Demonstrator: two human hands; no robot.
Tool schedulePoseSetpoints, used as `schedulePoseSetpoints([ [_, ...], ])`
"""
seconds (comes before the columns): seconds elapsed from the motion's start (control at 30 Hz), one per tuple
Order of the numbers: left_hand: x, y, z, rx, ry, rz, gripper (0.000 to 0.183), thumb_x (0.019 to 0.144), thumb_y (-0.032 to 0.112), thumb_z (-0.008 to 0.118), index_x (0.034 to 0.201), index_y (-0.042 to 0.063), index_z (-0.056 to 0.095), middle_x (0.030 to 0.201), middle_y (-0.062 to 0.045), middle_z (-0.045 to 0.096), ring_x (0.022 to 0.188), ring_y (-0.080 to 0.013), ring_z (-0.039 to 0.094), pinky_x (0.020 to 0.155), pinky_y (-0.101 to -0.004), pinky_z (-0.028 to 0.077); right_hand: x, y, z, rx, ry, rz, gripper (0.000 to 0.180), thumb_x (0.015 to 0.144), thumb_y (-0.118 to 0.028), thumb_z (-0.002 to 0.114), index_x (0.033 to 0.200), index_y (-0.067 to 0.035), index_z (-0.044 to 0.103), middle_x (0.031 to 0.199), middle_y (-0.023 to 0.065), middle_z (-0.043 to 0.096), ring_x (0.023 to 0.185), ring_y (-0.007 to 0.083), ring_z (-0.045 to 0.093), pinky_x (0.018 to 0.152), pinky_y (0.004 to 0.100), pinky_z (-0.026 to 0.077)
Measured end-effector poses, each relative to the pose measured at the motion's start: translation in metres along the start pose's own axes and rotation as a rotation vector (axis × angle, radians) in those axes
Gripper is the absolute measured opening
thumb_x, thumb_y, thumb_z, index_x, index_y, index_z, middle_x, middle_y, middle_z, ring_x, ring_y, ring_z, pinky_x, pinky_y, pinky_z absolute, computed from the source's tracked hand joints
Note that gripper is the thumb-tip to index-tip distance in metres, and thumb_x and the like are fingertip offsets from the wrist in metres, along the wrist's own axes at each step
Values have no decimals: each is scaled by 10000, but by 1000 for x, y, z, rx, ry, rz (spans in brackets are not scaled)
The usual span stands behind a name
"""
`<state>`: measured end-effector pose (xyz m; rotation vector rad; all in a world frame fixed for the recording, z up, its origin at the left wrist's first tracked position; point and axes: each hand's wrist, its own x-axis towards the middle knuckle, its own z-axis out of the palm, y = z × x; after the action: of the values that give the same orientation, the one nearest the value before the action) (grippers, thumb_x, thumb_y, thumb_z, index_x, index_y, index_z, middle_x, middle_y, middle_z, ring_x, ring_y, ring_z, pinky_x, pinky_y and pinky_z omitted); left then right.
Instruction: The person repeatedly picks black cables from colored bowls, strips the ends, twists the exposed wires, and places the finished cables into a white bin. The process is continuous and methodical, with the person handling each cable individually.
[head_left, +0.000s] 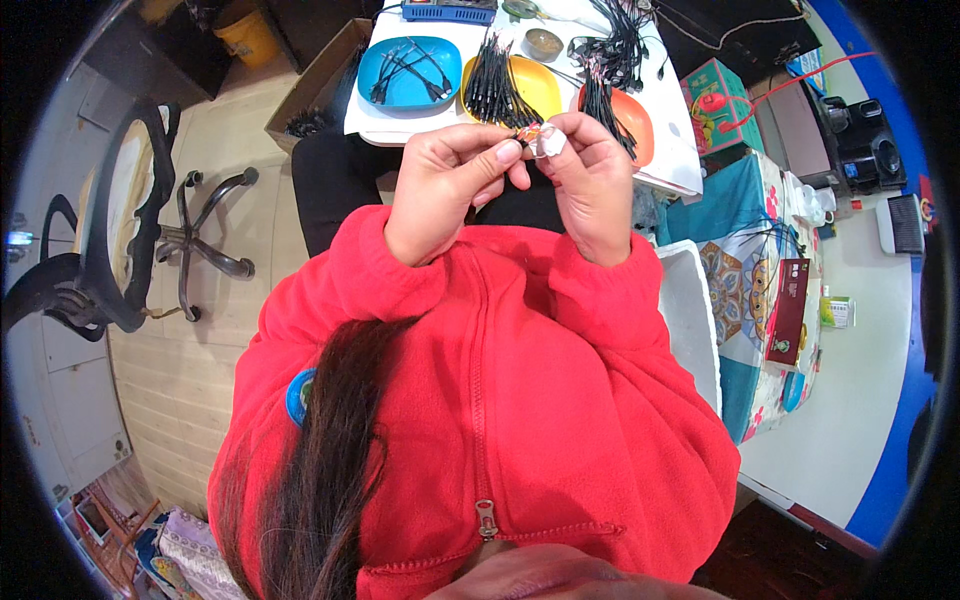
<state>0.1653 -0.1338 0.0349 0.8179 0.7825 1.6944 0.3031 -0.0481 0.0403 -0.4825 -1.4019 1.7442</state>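
Observation:
My left hand pinches a small bunch of thin wires, orange, red and black, between thumb and forefinger. Close against it, my right hand has a small crumpled white piece at its thumb and fingertips; whether it is tape, tissue or a finger wrap cannot be told. Both hands meet above the near edge of a white table. Just behind them, bundled black cables lie across a yellow tray. An orange tray stands behind my right hand, with more black cables on it.
A blue tray on the table's left holds several short cables. Behind the trays are a small metal bowl and a blue device. A cardboard box with cables stands at left, a white foam box at right.

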Motion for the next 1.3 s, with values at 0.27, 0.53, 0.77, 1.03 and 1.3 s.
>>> schedulePoseSetpoints([
  [0.27, -5, 3, -2, -92, -34, -126, 161, 895, 28, 575, 1013, -57, 646, 755, -102, 647, 537, -48, 442, 474, -159, 339, -5, 2, 1, 200, -118, 68, 189, 903, -140, 614, 1032, -10, 567, 922, 48, 621, 827, 101, 583, 757, 230, 487],
  [0.53, -6, 1, -4, -17, -139, -140, 171, 912, 43, 549, 1014, -55, 646, 767, -102, 650, 512, -26, 407, 462, -154, 309, -5, 5, -9, 464, -248, 312, 198, 901, -129, 612, 1054, -19, 552, 887, 37, 608, 800, 118, 576, 724, 251, 490],
  [0.77, -1, -3, -13, 2, -150, -163, 160, 908, 45, 562, 999, -48, 655, 760, -98, 650, 516, -26, 412, 458, -152, 305, -4, 14, -15, 438, -242, 265, 173, 884, -87, 623, 1033, -26, 561, 932, 44, 586, 823, 131, 562, 727, 258, 488],
  [1.03, 1, -6, -17, 1, -101, -164, 154, 904, 40, 570, 997, -47, 655, 753, -88, 644, 536, -30, 432, 461, -159, 299, 4, 21, -16, -214, -206, -375, 142, 841, -46, 657, 971, -9, 613, 951, 75, 524, 794, 121, 523, 718, 231, 440],
  [1.3, -2, -7, -17, -70, -101, -160, 161, 901, 39, 577, 1005, -60, 652, 751, -80, 648, 565, -37, 462, 497, -158, 340, -8, 28, -6, 497, -161, 209, 206, 882, -74, 607, 1082, -47, 565, 942, 57, 606, 809, 155, 598, 662, 228, 451],
])
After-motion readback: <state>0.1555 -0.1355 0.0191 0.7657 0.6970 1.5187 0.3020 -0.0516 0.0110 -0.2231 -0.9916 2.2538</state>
